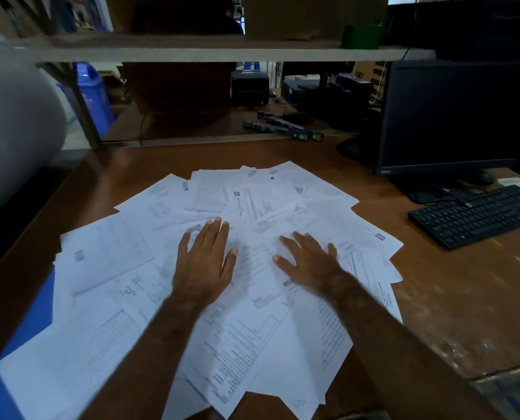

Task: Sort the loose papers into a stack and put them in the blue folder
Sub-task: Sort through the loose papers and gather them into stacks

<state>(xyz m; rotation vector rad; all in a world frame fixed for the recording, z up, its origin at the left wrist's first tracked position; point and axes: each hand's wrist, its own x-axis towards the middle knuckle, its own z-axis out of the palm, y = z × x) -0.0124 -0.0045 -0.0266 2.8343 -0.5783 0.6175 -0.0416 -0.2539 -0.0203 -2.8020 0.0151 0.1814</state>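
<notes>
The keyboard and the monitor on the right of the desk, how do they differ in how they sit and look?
The monitor stands upright on a stand, while the keyboard lies flat on the desk. The monitor is farther back; the keyboard is nearer the person and angled. The monitor shows a plain dark screen; the keyboard shows rows of keys. Both are black, and both sit clear of the loose papers.

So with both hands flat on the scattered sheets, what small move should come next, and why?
Probably draw both hands inward to rake the sheets together. The left hand and right hand lie flat, fingers straight, mid-pile, while the loose papers fan out unstacked across the desk. The blue folder shows only at the left edge, under the sheets, so gathering likely comes first.
</notes>
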